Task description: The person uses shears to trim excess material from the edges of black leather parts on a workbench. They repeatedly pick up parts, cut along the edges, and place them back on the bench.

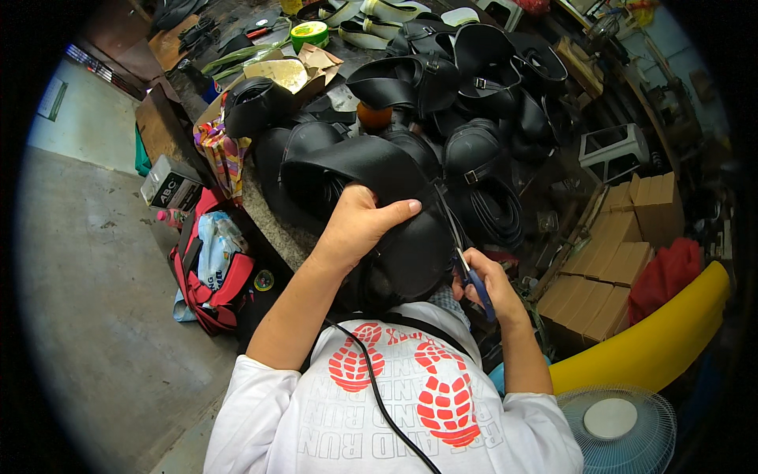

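Your left fingers pinch the black bag beneath them; your right fingers grip blue-handled scissors, blades at the bag's edge, beside your left thumb. More black bags lie beyond your fingers.

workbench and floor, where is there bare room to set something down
Bare floor opens at the left, between the pale wall and the red bag. The workbench is crowded: black pieces heap around the left hand, with the green tub beyond them. On the right, brown boxes crowd the side.
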Motion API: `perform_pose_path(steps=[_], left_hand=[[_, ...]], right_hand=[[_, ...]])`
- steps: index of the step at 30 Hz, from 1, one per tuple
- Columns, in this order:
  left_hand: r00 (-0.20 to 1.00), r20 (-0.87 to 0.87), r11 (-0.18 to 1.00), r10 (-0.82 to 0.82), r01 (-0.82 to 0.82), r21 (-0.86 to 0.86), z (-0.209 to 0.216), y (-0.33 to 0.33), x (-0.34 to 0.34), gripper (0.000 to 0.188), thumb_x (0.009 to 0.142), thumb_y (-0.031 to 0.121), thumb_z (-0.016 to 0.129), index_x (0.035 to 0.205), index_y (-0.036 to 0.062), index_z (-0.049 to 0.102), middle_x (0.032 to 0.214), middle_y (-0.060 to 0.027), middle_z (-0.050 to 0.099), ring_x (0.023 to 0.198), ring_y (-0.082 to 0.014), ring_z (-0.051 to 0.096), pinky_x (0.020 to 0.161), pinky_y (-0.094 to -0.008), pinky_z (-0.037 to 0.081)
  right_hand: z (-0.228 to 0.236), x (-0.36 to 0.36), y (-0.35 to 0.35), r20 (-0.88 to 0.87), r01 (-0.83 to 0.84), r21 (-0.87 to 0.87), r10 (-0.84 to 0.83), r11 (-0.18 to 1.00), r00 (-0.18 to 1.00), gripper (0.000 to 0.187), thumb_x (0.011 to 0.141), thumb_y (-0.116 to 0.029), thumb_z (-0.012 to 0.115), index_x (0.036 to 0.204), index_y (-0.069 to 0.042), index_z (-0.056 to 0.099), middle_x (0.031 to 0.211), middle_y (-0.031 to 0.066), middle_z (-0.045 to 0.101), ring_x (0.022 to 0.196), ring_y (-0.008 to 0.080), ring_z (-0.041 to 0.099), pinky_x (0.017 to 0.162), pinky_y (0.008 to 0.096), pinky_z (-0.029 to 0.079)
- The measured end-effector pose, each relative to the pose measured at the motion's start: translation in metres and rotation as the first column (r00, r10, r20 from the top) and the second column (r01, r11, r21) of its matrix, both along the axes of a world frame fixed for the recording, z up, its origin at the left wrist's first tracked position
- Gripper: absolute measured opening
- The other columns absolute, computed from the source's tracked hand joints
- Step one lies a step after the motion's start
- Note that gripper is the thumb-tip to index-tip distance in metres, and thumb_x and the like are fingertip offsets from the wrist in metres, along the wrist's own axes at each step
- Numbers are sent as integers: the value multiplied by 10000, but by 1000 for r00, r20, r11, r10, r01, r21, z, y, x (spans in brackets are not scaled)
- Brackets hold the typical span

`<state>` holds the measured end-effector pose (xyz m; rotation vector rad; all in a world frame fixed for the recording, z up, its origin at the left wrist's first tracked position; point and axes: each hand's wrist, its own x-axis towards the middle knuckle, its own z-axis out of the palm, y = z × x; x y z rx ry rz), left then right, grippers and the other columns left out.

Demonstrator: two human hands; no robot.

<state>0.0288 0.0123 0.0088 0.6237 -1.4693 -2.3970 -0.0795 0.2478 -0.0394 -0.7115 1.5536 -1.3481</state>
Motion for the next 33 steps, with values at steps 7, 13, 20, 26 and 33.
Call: perform_pose_path(steps=[7, 13, 20, 26, 33], left_hand=[[997, 47, 998, -58, 58, -12, -5, 4, -1, 241, 807, 60, 701, 982, -101, 662, 879, -102, 687, 731, -138, 651, 651, -251, 534], [997, 56, 997, -62, 64, -34, -6, 7, -4, 237, 803, 69, 708, 960, -103, 665, 821, -80, 684, 710, -122, 642, 634, -248, 529], [762, 493, 479, -419, 647, -593, 16, 19, -29, 428, 915, 345, 604, 912, -82, 637, 723, -245, 654, 675, -351, 666, 628, -418, 517], [300, 806, -699, -511, 402, -592, 12, 115, -73, 224, 846, 243, 632, 985, 97, 730, 865, -65, 725, 865, -256, 711, 608, -373, 537], [711, 557, -796, -429, -6, -606, -31, 130, -137, 170, 806, 268, 616, 802, 172, 756, 858, 49, 694, 944, -166, 554, 804, -329, 410]], right_hand=[[4, -1, 2, -55, 33, 97, -28, 995, 998, 220, 767, -61, 670, 938, -14, 540, 718, 20, 576, 657, 72, 574, 608, 237, 487], [-11, 12, 7, 140, 114, 40, -119, 993, 983, 139, 835, -30, 664, 914, -26, 550, 658, -4, 540, 567, 50, 545, 535, 219, 486], [-18, -22, 26, 168, 366, -115, -345, 924, 923, 472, 975, -518, 437, 1002, -55, 525, 788, 129, 651, 657, 165, 619, 609, 282, 490], [-1, -78, 61, 237, 485, -320, -427, 814, 873, 746, 878, -651, 535, 1304, -43, 463, 1169, 91, 593, 1080, 204, 579, 991, 318, 417], [-20, -105, 122, 137, 661, -314, -657, 681, 742, 569, 810, -242, 699, 1293, -52, 468, 1223, 79, 556, 1105, 197, 570, 968, 342, 470]])
